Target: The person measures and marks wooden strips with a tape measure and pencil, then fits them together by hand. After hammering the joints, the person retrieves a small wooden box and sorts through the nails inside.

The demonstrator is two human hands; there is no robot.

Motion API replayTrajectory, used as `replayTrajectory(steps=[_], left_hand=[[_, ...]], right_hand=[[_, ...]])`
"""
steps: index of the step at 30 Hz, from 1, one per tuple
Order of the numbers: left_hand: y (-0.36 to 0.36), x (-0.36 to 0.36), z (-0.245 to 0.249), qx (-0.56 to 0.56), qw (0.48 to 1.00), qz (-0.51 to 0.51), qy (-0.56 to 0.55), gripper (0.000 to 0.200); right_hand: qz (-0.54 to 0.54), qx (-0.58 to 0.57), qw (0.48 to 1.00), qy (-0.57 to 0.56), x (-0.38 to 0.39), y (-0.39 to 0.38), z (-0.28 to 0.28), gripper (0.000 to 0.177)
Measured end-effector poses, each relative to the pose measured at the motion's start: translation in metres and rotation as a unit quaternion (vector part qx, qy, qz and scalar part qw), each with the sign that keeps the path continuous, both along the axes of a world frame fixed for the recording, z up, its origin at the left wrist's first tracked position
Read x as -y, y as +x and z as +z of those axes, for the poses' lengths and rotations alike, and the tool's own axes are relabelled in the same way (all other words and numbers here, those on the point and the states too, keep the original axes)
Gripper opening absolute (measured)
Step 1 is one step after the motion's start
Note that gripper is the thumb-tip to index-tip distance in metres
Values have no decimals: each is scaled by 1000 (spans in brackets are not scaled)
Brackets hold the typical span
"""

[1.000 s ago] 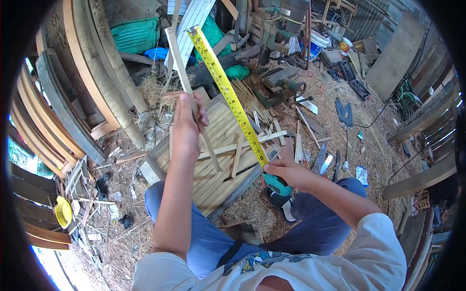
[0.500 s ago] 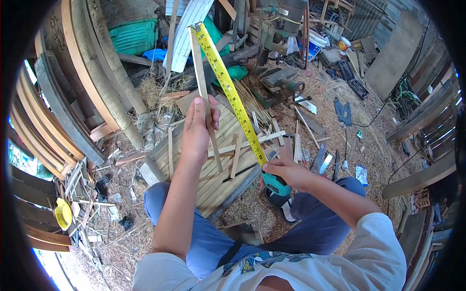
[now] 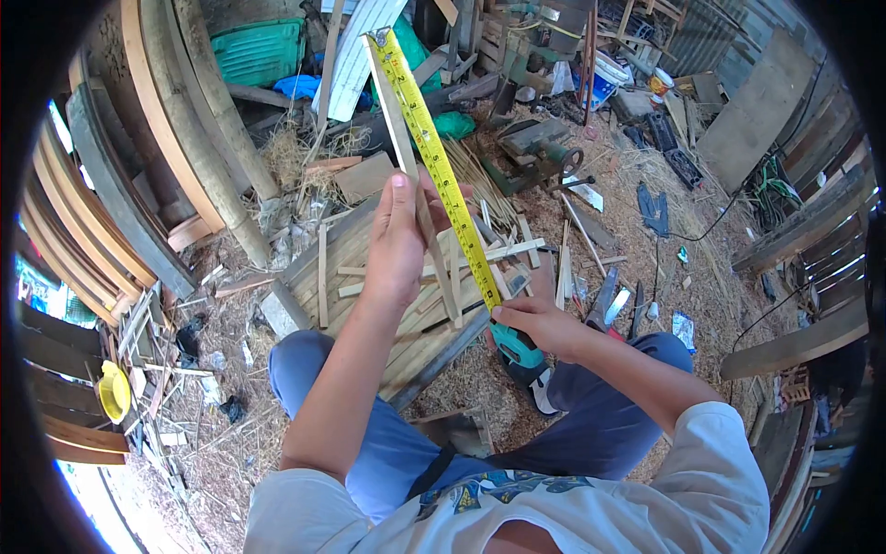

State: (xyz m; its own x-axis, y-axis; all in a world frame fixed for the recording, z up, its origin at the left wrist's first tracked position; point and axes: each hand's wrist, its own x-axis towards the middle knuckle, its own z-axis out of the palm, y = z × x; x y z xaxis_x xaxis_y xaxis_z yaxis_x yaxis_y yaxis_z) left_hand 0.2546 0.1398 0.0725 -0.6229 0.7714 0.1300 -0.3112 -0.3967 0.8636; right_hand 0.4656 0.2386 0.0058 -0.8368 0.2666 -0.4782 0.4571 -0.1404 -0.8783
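My left hand (image 3: pixel 401 242) grips a thin wooden strip (image 3: pixel 392 111), thumb on its near face and fingers behind it. The strip tilts away from me, its far end high in the view. A tape measure (image 3: pixel 519 346) with a teal case is held in my right hand (image 3: pixel 544 325). Its yellow blade (image 3: pixel 441 166) is drawn out along the strip's right side, with the metal hook (image 3: pixel 379 37) at the strip's far end. Blade and strip lie close together at the top and spread apart toward me.
Below my hands lies a slatted wooden board (image 3: pixel 305 263) with several loose strips on it. A green metal vise-like tool (image 3: pixel 544 152) stands beyond it. Long planks (image 3: pixel 166 120) lean at left, a yellow bowl (image 3: pixel 114 392) below them. Shavings and scraps cover the ground.
My left hand and the strip have shifted right, nearer the tape blade, and the strip's lower end has swung right. My right hand still holds the tape measure, slightly higher and leftward.
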Motion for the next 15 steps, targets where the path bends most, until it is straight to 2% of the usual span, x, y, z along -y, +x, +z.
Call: replayTrajectory(steps=[8,13,15], left_hand=[[-9,3,0,21,1000,-4,22,51],[-16,8,11,81,994,77,20,45],[-22,11,10,114,989,87,19,48]], right_hand=[[-30,8,1000,5,5,-7,-6,37],[-13,67,997,25,5,-9,-18,39],[-10,96,995,27,8,-11,-11,41]])
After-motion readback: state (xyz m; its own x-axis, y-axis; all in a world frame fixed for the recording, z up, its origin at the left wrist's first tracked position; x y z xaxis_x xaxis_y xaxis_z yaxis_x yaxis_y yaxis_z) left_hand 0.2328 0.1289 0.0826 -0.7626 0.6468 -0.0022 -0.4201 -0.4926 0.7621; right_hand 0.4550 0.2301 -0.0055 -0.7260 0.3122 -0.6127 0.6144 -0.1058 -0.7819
